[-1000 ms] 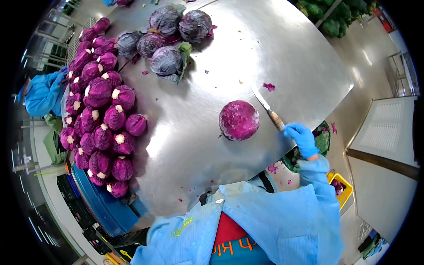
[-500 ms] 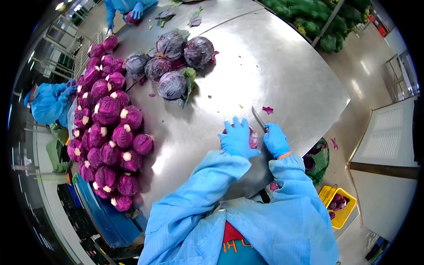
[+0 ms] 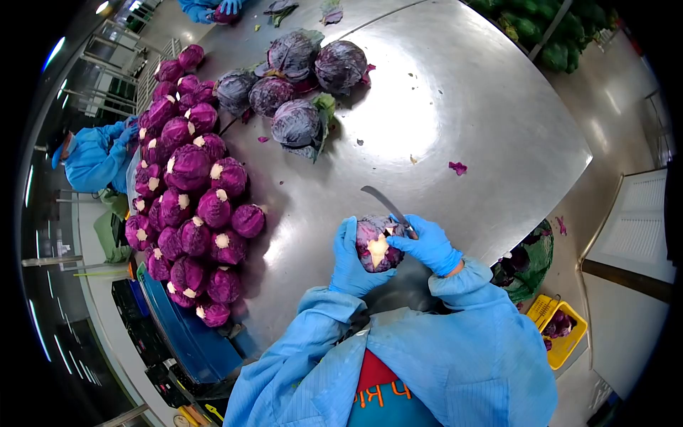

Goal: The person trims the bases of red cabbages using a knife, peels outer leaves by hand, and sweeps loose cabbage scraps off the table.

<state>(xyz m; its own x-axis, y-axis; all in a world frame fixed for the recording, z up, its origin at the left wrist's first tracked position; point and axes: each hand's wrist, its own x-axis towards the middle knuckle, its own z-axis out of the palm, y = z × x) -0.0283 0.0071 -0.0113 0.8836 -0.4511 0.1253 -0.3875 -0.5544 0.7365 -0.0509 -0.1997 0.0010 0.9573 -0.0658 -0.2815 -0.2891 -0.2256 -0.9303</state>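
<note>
My left hand (image 3: 350, 265), in a blue glove, is wrapped round the left side of a purple cabbage (image 3: 371, 235) near the table's front edge. The pale cut stem of this cabbage faces me. My right hand (image 3: 428, 245), gloved too, is closed on the handle of a curved knife (image 3: 386, 204), and its fingers touch the cabbage's right side. The blade points up and left, beyond the cabbage.
Many purple cabbages (image 3: 188, 167) are piled at the table's left. Darker, leafy cabbages (image 3: 295, 122) lie at the back of the steel table (image 3: 498, 121). Co-workers (image 3: 96, 156) stand beyond. A yellow basket (image 3: 571, 345) and a green net bag (image 3: 538, 263) are at the right.
My left hand has moved from the cabbage's top to its left side. The cabbage is now turned stem toward me and nearer my body. My right hand, with the knife, has come against it.
</note>
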